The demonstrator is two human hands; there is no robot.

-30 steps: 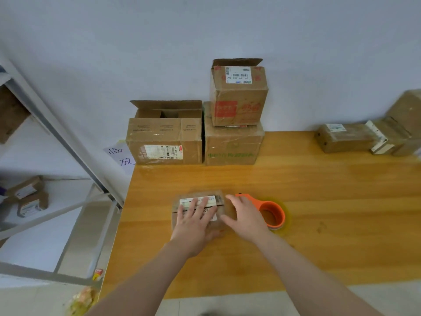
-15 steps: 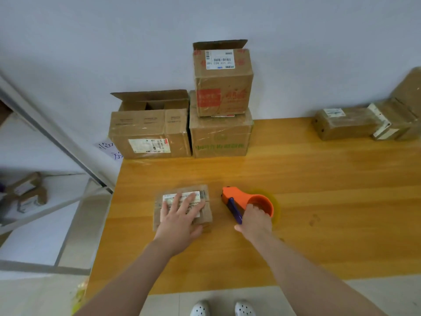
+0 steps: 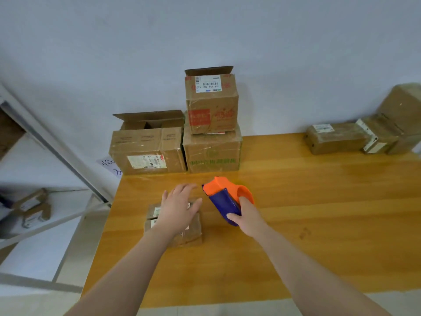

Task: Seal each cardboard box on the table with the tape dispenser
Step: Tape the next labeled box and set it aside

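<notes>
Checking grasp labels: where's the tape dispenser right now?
Head view, near centre: the tape dispenser is gripped by the right hand, just right of the small box under the left hand.

Top of small brown cardboard box [image 3: 189, 234] mostly hidden under left grip [image 3: 180, 208], orange and blue tape dispenser [image 3: 224, 190] partly hidden by right grip [image 3: 249, 216], tall brown carton [image 3: 405, 106] cut off at right edge

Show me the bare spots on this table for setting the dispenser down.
The table is barest right of the right hand holding the dispenser, up to the flat boxes at the far right. The near edge in front of the small box is bare too. Crowded: the far left, by the stacked boxes.
</notes>
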